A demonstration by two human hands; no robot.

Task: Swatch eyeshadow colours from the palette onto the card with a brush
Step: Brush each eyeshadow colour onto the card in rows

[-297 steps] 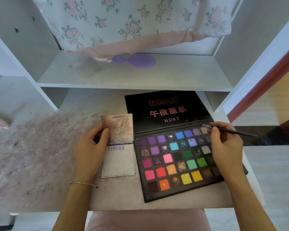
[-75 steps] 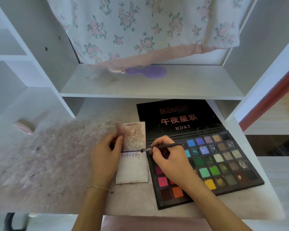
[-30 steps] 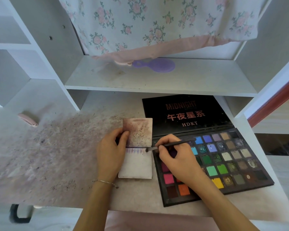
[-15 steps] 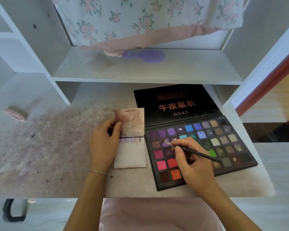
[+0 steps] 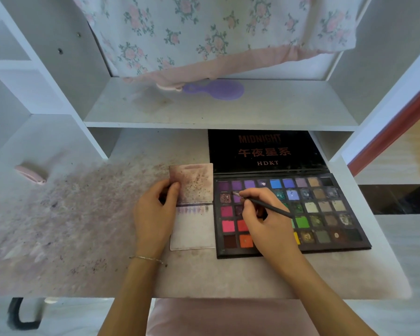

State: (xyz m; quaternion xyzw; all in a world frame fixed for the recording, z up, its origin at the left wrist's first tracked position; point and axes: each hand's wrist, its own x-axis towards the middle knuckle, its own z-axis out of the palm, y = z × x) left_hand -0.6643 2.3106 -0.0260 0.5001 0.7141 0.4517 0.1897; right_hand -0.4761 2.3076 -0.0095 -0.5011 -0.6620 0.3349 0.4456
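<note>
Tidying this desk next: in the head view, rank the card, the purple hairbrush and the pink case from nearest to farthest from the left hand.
1. card, touching the left hand.
2. pink case, far left on the desk.
3. purple hairbrush, up on the shelf.

right hand pinches brush, tip on purple pan, palette 10 o'clock corner | left hand pins card at palette's 9 o'clock | tabletop stained
</note>
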